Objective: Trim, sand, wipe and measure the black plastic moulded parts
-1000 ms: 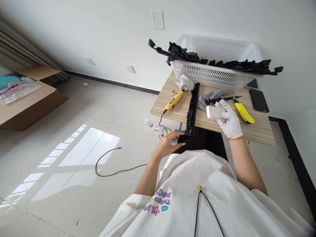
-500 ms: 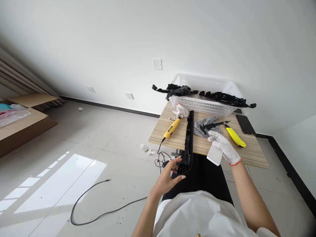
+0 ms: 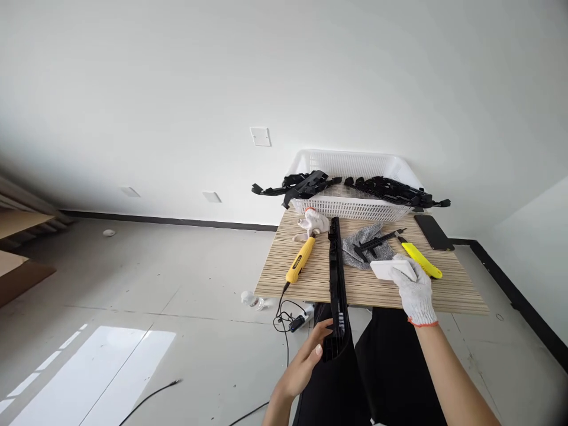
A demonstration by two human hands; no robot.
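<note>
My right hand (image 3: 416,290), in a white knit glove with an orange cuff, is closed around a flat white rectangular block (image 3: 385,270) above the table's front part. My bare left hand (image 3: 304,364) has its fingers stretched out beside the near end of a long black plastic trim piece (image 3: 336,278). Whether the fingertips touch it I cannot tell. The trim piece lies lengthwise on the table, its near end sticking out past the front edge over my lap. To its left lies a yellow corded hand tool (image 3: 300,260). A black caliper (image 3: 376,242) rests on a grey cloth (image 3: 352,255) to its right.
A white plastic basket (image 3: 350,208) holding black plastic parts (image 3: 386,190) stands at the table's back. A yellow utility knife (image 3: 419,259) and a black phone (image 3: 432,232) lie on the right. A crumpled white glove (image 3: 313,223) lies behind the tool. Cables and a plug (image 3: 298,322) are on the floor.
The view has shifted, with the scene lower in the picture. My right hand has turned the white block from hanging down to nearly level. My left hand stays by the trim's near end.
</note>
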